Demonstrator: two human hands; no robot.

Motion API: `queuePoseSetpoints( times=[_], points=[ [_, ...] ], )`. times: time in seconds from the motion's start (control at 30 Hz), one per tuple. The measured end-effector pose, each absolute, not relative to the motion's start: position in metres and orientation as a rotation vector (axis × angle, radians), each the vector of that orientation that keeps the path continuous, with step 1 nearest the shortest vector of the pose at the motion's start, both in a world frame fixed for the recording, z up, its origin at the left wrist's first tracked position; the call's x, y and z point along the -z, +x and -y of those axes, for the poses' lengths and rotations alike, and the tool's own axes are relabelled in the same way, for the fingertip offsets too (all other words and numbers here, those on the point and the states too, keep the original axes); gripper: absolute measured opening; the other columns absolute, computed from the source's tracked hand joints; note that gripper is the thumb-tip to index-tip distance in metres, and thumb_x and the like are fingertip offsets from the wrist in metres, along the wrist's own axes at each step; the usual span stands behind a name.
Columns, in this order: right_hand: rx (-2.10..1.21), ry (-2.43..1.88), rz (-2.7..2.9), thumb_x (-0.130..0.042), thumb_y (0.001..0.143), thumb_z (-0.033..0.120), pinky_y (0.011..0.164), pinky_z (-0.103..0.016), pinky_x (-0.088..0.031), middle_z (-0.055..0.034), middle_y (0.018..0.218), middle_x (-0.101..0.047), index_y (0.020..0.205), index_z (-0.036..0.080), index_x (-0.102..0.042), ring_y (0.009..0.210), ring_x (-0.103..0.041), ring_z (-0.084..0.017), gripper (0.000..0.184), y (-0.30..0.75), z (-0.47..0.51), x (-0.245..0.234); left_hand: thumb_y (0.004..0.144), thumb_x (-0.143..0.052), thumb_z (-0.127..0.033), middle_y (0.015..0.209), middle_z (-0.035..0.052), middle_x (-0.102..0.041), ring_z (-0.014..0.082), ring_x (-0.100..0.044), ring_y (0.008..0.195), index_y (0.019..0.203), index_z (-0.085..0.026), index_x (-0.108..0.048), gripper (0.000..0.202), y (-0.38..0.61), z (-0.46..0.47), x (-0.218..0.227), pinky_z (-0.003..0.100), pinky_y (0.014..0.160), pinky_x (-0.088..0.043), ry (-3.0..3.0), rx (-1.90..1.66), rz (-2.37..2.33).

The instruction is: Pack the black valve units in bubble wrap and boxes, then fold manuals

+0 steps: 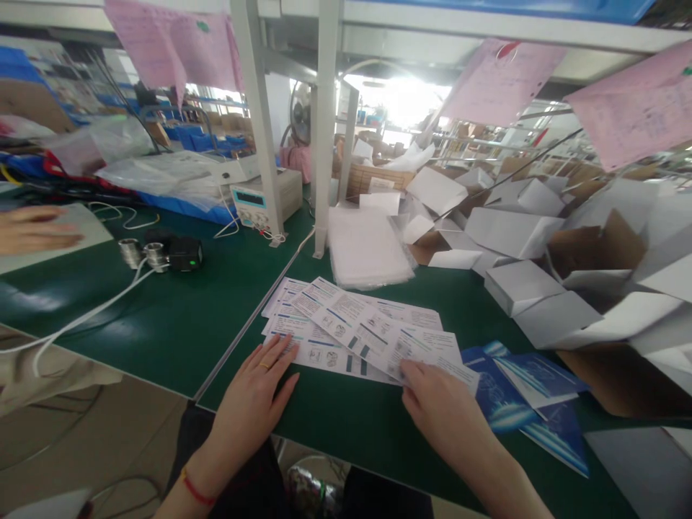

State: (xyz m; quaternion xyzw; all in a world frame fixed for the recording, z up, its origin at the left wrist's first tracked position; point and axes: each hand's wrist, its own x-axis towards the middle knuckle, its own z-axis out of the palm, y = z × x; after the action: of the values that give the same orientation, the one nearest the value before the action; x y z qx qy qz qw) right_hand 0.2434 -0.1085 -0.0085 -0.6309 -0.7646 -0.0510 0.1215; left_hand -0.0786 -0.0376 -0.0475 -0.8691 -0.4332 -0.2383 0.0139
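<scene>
Printed leaflets (357,324) lie in an overlapping, fanned pile on the green table in front of me. They carry small line drawings and text. My left hand (259,389), a ring on one finger, rests with its fingers spread on the pile's lower left corner. My right hand (440,404) is at the right end of the top leaflet, which lies aslant over the others. Its fingers are curled together on that leaflet near its lower edge; the underside of the grip is hidden. Several blue booklets (500,393) lie just right of my right hand.
White boxes (513,223) are heaped at the right. Behind the leaflets lies a stack of white sheets in clear plastic (367,249), beside metal shelf posts (323,144). A power supply (264,202), cabled metal parts (154,254) and another person's blurred hand (37,229) are at left.
</scene>
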Motion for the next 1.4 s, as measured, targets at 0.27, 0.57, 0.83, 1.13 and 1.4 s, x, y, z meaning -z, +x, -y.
queuePoseSetpoints(
  times=[0.27, 0.57, 0.83, 1.13, 1.4],
  points=[
    [0.306, -1.391, 2.109, -0.045, 0.098, 0.002, 0.09, -0.036, -0.065, -0.0114, 0.121, -0.077, 0.126, 0.018, -0.072, 0.106, -0.076, -0.023, 0.042, 0.238, 0.143, 0.019, 0.105, -0.047, -0.047, 0.132, 0.0143, -0.072, 0.0344, -0.067, 0.126, 0.129, -0.017, -0.07, 0.045, -0.08, 0.047, 0.041, 0.054, 0.106, -0.058, -2.719, 1.119, 1.576],
    [0.208, -1.348, 2.293, -0.045, 0.093, 0.002, 0.09, -0.04, -0.067, -0.0088, 0.129, -0.074, 0.125, 0.021, -0.072, 0.117, -0.073, -0.025, 0.045, 0.255, 0.179, 0.03, 0.109, -0.04, -0.037, 0.164, -0.0002, -0.044, 0.031, -0.047, 0.147, 0.16, -0.039, -0.034, 0.052, -0.085, 0.096, 0.037, 0.05, 0.118, -0.049, -2.591, 1.702, 1.842],
    [0.176, -1.398, 2.22, -0.055, 0.099, 0.017, 0.092, -0.047, -0.066, -0.0145, 0.134, -0.07, 0.123, 0.014, -0.07, 0.125, -0.068, -0.031, 0.029, 0.223, 0.169, 0.016, 0.11, -0.024, -0.045, 0.172, 0.0043, -0.028, 0.0295, -0.032, 0.156, 0.166, -0.033, -0.019, 0.057, -0.052, 0.099, 0.019, 0.049, 0.125, -0.039, -2.97, 1.46, 1.338],
    [0.076, -1.474, 2.317, -0.051, 0.095, 0.011, 0.105, -0.05, -0.058, -0.0109, 0.148, -0.06, 0.141, 0.011, -0.06, 0.137, -0.058, -0.031, 0.047, 0.2, 0.154, 0.036, 0.107, -0.017, -0.062, 0.171, 0.0133, -0.028, 0.0333, -0.022, 0.159, 0.166, -0.02, -0.018, 0.072, -0.019, 0.087, 0.024, 0.059, 0.127, -0.025, -3.185, 0.839, 0.994],
    [0.08, -1.397, 2.318, -0.043, 0.098, 0.006, 0.1, -0.046, -0.062, -0.0097, 0.143, -0.064, 0.134, 0.011, -0.064, 0.135, -0.061, -0.026, 0.042, 0.214, 0.155, 0.033, 0.107, -0.038, -0.021, 0.16, 0.0098, -0.049, 0.0275, -0.035, 0.155, 0.147, -0.016, -0.052, 0.044, -0.006, 0.08, 0.028, 0.053, 0.123, -0.041, -3.109, 0.636, 1.068]
  ],
)
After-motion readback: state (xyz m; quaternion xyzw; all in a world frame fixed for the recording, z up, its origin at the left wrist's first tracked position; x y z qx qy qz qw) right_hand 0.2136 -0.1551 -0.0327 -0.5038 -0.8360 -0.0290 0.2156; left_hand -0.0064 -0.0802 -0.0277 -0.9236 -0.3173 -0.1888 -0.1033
